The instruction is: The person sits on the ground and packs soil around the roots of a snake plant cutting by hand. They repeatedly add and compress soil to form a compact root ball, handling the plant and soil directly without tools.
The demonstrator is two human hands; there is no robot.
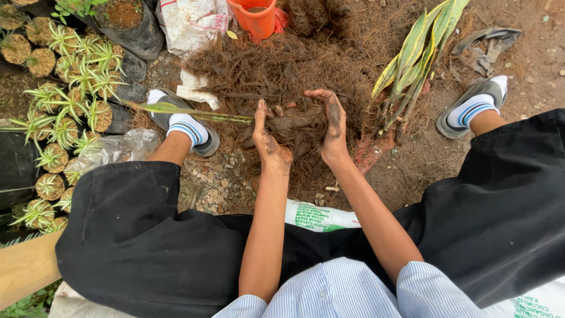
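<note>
Person wore baggy black trousers (135, 235), a pale blue striped shirt (347, 291), white striped socks (187, 128) and grey slip-ons (465, 100); hands (271, 144) were dirt-smeared.
</note>
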